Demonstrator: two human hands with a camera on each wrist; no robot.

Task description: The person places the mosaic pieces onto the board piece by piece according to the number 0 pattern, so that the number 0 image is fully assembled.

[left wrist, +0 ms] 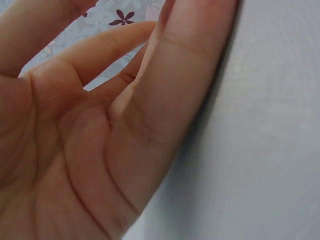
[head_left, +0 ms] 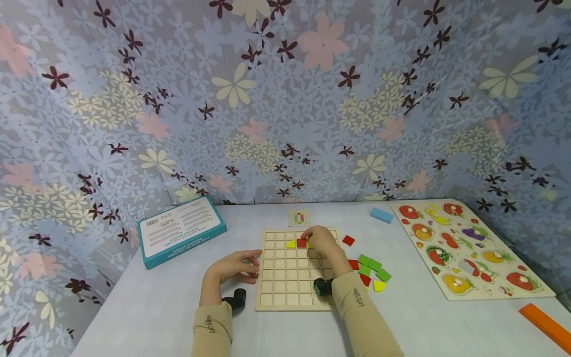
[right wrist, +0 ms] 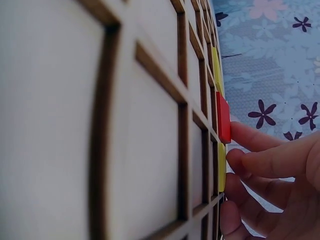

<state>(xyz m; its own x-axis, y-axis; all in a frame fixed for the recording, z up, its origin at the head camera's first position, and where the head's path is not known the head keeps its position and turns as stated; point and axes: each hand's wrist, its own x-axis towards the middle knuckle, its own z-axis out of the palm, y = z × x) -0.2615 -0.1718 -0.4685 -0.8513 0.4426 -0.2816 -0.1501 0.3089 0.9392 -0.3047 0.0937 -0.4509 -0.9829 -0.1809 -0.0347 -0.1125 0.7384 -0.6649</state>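
Grid board: wooden, flat on the table; its near rim point(head_left: 290, 308) is closest to the person, and the near rows hold no tiles.
Left hand: beside the board's left edge point(head_left: 235, 266), fingers apart and loosely bent, holding nothing; whether a fingertip touches the board cannot be told.
Loose tiles: green, red and yellow, in a scatter point(head_left: 365, 270) right of the board.
Right hand: reaches across the board from the near side point(head_left: 324, 244), wrist above the grid, fingers bent down, a fingertip touching the red tile; no clear pinch shows.
Red tile: in a far row point(head_left: 302, 243), between two yellow tiles point(right wrist: 222, 167), standing prouder than them; placing or seating it seems the step in hand.
Pattern card: beyond the far rim point(head_left: 299, 218); the next move probably calls for pressing the red tile level, then checking this card.
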